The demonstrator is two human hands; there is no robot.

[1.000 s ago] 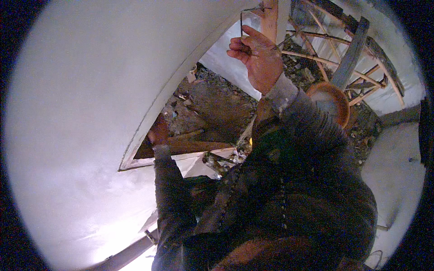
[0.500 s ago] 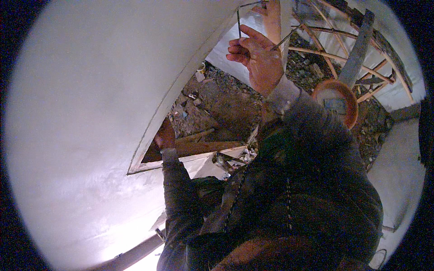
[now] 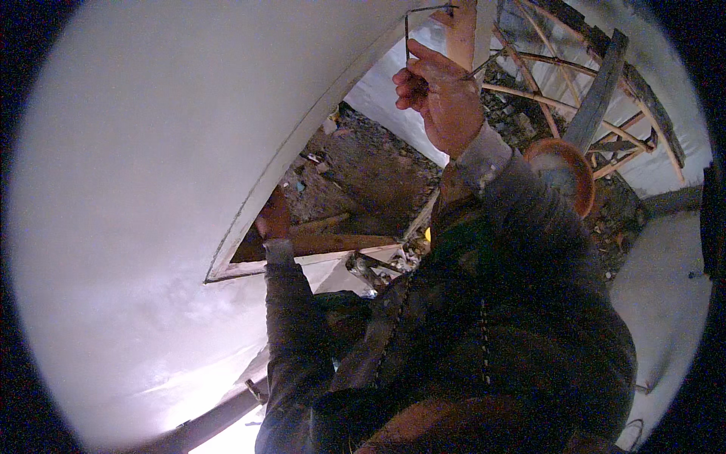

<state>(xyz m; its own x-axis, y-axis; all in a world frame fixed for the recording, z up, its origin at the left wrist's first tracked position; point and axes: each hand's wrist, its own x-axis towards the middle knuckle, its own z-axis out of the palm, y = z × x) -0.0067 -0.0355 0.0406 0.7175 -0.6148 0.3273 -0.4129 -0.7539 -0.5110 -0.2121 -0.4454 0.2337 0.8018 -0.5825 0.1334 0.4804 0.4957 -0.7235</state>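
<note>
A large pale plastered wall fills the left side and ends at a slanting edge. By the upper end of that edge, my right hand is closed around a thin bent metal rod. One end of the rod reaches to a wooden board at the top; the other sticks out past the back of my hand. My left hand is at the lower corner of the edge, above a wooden plank. Its fingers are in shadow behind the wall's edge, so their grip is hidden.
An orange-rimmed round basin stands right of my right forearm. Behind it, wooden poles and a grey plank form a frame. Rubble and dirt cover the ground below. A bright light glows at the lower left.
My right hand is slightly further right in the picture, its lower fingers more curled around the rod. The left hand stays at the corner. The whole view has shifted a little.
</note>
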